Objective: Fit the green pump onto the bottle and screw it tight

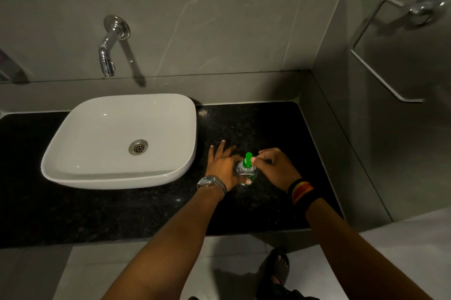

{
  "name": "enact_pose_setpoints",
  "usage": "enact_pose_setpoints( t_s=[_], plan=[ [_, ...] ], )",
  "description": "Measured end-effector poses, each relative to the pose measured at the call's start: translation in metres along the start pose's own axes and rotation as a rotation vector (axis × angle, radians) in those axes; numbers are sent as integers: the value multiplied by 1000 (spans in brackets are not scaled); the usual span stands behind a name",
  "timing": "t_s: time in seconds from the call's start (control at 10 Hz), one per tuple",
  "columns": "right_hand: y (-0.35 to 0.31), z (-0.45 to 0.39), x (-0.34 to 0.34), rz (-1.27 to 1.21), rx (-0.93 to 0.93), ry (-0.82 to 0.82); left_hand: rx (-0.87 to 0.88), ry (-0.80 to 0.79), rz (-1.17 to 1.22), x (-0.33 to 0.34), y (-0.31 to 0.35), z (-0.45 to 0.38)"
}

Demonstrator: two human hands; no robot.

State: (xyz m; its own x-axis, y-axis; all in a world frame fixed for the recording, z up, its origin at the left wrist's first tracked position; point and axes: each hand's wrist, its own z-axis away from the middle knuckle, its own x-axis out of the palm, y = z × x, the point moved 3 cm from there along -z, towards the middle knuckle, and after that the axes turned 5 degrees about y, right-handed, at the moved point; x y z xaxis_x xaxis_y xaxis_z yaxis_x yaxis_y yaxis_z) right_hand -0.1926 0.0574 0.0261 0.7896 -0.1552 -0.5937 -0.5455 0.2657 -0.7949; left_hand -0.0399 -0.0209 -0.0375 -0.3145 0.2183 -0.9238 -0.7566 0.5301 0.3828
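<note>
The right hand (274,167), reaching in from the lower right, has thumb and fingertips pinched on the green pump (248,159), which stands on top of the bottle (246,172). The left hand (225,165) steadies the bottle from the left, thumb on its near side, the other fingers spread loosely above the counter (256,123). The bottle stands upright on the counter, right of the sink (117,177). The left wrist bears 1 watch (211,182).
</note>
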Motion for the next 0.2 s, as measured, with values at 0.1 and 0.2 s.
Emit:
enact_pose_setpoints(
  t_s=[0.1,0.2],
  plan=[
    [-13,3,-12,-124,-36,37,59,-85,-107,-17,-5,-3],
    [-15,28,-32,-288,-34,239,129,-46,-123,-50,-14,-15]
  ],
)
